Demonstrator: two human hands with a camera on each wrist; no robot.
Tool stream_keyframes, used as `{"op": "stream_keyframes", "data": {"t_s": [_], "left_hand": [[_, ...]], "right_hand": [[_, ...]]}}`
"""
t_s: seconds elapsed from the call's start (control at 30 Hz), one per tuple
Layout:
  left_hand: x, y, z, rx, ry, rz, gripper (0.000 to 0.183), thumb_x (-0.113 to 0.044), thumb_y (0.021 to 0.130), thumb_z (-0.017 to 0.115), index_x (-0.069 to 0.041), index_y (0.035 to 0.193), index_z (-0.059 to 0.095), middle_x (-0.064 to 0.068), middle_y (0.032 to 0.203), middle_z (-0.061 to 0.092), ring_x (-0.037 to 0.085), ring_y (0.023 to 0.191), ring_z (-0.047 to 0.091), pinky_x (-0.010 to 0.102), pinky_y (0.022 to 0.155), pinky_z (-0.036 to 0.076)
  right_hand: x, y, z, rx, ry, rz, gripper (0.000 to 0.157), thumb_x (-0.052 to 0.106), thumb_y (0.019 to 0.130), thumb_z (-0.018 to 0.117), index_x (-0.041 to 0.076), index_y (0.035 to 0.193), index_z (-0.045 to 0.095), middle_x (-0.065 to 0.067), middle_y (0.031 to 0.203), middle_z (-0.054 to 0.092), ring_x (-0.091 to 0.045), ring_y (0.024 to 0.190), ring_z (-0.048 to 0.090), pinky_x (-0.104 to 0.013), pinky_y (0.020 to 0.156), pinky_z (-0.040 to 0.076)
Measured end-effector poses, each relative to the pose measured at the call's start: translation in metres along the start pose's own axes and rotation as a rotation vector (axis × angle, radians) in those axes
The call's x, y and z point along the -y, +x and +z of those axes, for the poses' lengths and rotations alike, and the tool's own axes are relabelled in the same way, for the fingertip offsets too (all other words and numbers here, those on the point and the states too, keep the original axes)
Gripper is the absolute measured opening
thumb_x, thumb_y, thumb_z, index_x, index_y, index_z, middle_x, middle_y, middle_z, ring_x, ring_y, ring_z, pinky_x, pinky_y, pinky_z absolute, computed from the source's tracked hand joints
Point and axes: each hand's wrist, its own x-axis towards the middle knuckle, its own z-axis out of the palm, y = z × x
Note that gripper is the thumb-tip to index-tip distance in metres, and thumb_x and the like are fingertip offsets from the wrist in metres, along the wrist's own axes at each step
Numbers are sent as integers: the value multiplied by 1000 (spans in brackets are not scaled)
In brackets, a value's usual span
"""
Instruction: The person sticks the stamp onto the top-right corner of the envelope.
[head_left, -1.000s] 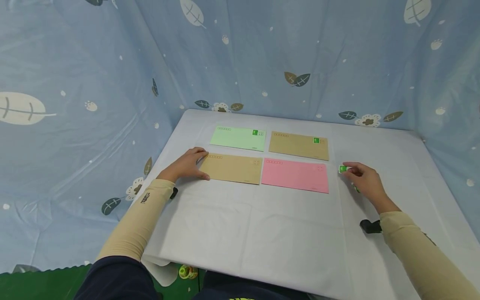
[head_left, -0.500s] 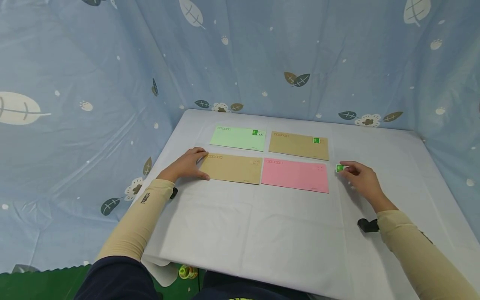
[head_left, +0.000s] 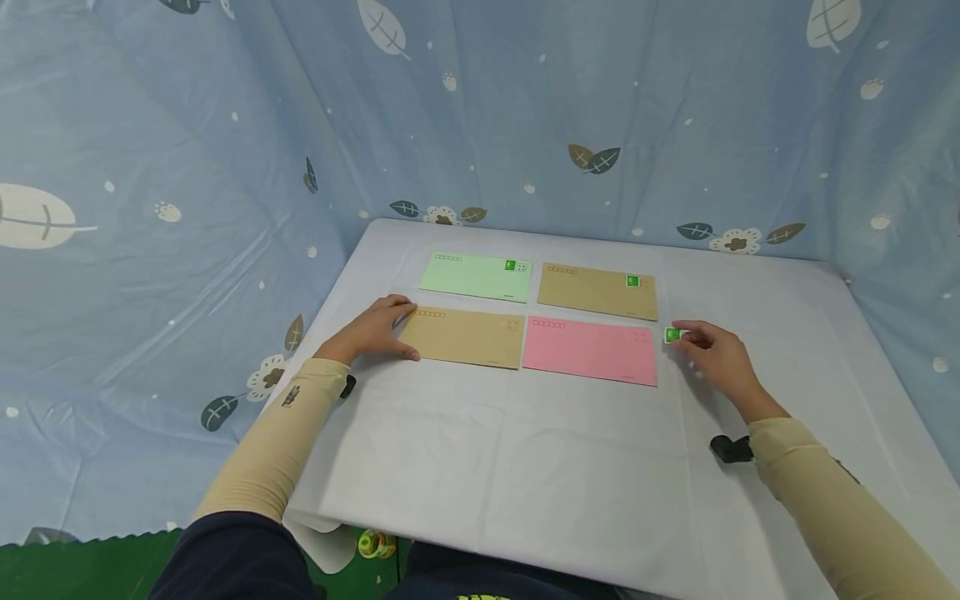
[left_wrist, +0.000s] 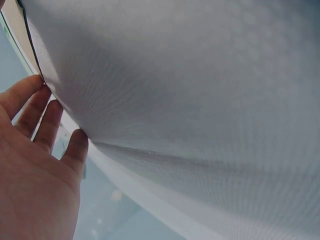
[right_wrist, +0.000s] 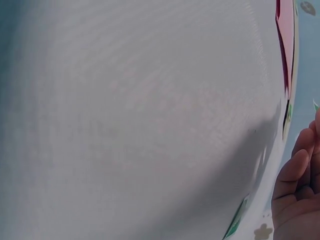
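My left hand [head_left: 370, 335] rests at the left end of a tan envelope [head_left: 465, 337], fingertips at its upper left corner and thumb at its lower left. In the left wrist view the fingers [left_wrist: 48, 125] are spread and nearly straight against the table. My right hand [head_left: 723, 364] pinches a small green stamp [head_left: 672, 335] with a white border, held just right of a pink envelope [head_left: 588, 350]. Only a tip of that stamp shows in the right wrist view. Another green stamp [right_wrist: 236, 220] lies on the table below the right hand, hidden from the head view.
Behind these lie a light green envelope [head_left: 475, 277] and a second tan envelope [head_left: 588, 292], each bearing a green stamp near its upper right. A white cloth covers the table [head_left: 480, 450]. A blue patterned curtain [head_left: 510, 108] hangs along the back and left.
My right hand has moved left with the stamp, toward the pink envelope's right edge. The stamp lying below it has gone out of the head view. My left hand has stayed still.
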Motion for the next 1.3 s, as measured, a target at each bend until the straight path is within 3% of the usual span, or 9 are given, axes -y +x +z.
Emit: {"op": "stream_keyframes", "data": {"t_s": [0.27, 0.73, 1.3], "left_hand": [[2, 1, 0, -4, 6, 11, 114, -52, 68, 93, -4, 156, 39, 16, 160, 32, 35, 149, 26, 51, 121, 27], [5, 3, 4, -11, 12, 14, 118, -58, 66, 91, -4, 157, 38, 16, 160, 31, 36, 148, 26, 53, 120, 28], [6, 3, 4, -15, 2, 11, 117, -56, 66, 92, -4, 156, 39, 15, 160, 32, 35, 148, 27, 52, 120, 28]], "right_hand": [[2, 0, 2, -12, 14, -38, 43, 27, 103, 64, 6, 140, 60, -17, 113, 63, -27, 95, 54, -20, 62, 48], [12, 6, 13, 9, 50, -79, 40, 21, 102, 65, 7, 140, 61, -17, 114, 64, -29, 97, 56, -21, 63, 50], [20, 7, 23, 30, 40, -61, 38, 13, 102, 62, 9, 139, 62, -17, 115, 64, -31, 100, 57, -23, 67, 49]]}}
